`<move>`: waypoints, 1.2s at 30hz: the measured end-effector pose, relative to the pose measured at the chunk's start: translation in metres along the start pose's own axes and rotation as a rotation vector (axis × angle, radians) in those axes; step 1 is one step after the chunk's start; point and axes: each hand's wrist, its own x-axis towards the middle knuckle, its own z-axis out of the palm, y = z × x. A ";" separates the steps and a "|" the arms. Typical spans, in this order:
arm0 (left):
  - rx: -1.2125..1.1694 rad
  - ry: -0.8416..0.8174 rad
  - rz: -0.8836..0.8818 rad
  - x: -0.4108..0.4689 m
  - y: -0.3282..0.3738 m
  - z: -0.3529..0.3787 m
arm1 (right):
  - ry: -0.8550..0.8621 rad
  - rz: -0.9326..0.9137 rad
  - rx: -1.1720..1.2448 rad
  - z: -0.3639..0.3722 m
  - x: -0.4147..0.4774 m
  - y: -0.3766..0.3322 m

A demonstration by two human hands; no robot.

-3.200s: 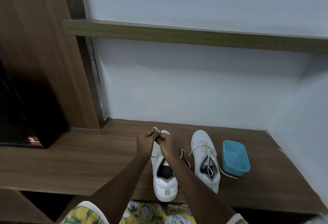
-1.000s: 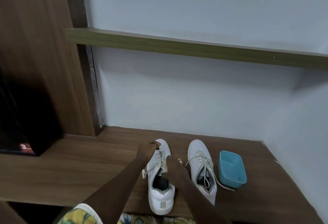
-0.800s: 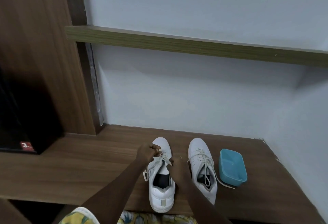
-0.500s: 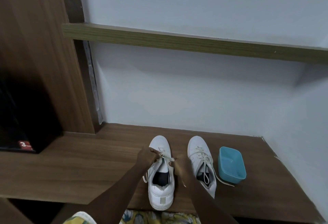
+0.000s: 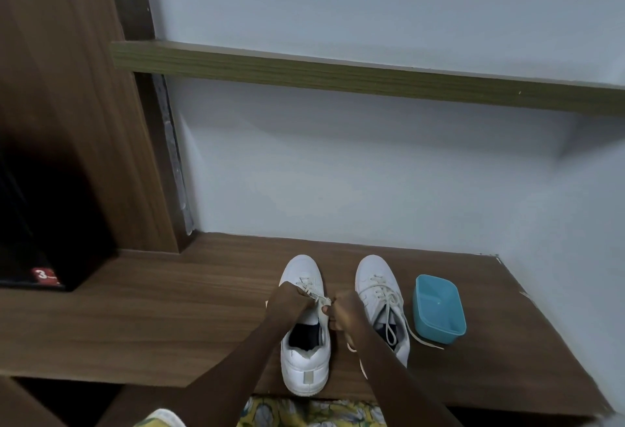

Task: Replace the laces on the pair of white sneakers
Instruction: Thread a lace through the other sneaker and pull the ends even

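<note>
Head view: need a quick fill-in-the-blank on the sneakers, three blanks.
1. The left hand and right hand both pinch the ____ of the left sneaker.
2. The tub stands to the ____ of the right sneaker.
3. The toes of both sneakers point toward the ____.

Missing words: lace; right; wall.

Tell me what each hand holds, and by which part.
Both pinch the lace of the sneaker farther from the tub: left hand by the eyelets, right hand farther along it.
</note>
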 end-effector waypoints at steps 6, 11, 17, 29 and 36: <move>-0.004 0.012 -0.036 0.001 -0.002 0.003 | -0.036 0.043 0.113 0.000 0.002 0.003; -0.010 0.016 -0.075 0.001 -0.001 0.008 | -0.049 0.056 0.149 -0.001 -0.001 0.002; 0.012 0.051 -0.079 0.001 0.000 0.014 | -0.049 0.056 0.215 -0.002 -0.003 0.002; 0.052 0.050 -0.023 0.002 -0.001 0.016 | -0.117 0.183 0.454 -0.001 -0.006 0.004; -0.041 0.011 0.064 0.000 -0.005 -0.002 | -0.010 0.342 0.647 0.003 -0.008 -0.007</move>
